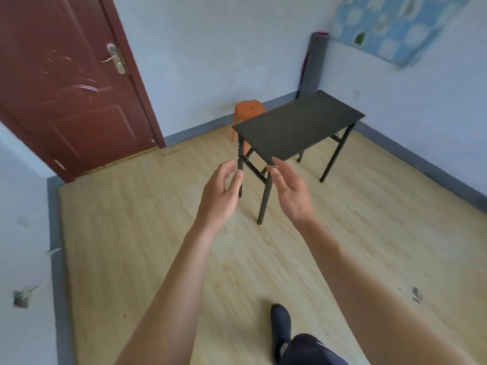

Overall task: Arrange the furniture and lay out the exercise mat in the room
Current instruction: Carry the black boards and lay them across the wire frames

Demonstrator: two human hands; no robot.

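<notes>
A black folding table (297, 127) stands on the wood floor near the far right corner. Behind its left end is an orange plastic stool (249, 108), partly hidden by the tabletop. A rolled grey exercise mat (315, 61) with a purple inner layer leans upright in the corner behind the table. My left hand (222, 191) and my right hand (290, 188) are stretched forward, palms facing each other, fingers relaxed and holding nothing. Both hands are short of the table's near end and do not touch it.
A dark red door (66, 88) is shut at the left. A blue checked cloth (390, 27) hangs on the right wall. Light wood floor (145, 233) spreads between me and the table. My dark shoe (280, 327) is at the bottom.
</notes>
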